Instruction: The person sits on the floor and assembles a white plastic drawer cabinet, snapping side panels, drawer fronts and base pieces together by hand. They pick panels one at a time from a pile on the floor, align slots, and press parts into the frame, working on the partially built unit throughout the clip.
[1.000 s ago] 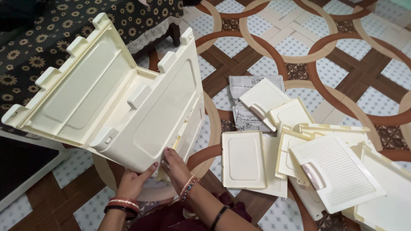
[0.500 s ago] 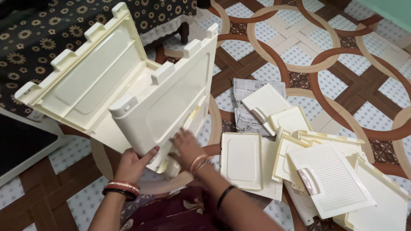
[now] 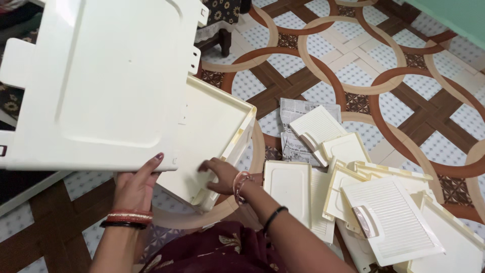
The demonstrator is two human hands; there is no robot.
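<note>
Two hands work smooth cream plastic: the left hand [image 3: 135, 186] grips the lower edge of a large flat panel [image 3: 101, 81], cut off at the frame's top, while the right hand [image 3: 221, 174] presses open-fingered inside a rimmed tray-like panel [image 3: 217, 126]. Ribbed, handled pieces [image 3: 389, 222] overlap on the patterned tile floor [image 3: 404, 106], partly hiding a newspaper [image 3: 293, 126].

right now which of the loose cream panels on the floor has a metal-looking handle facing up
The ribbed panel at the right front of the pile: its silvery handle shows on its left edge. The flat panel beside it shows none.
</note>
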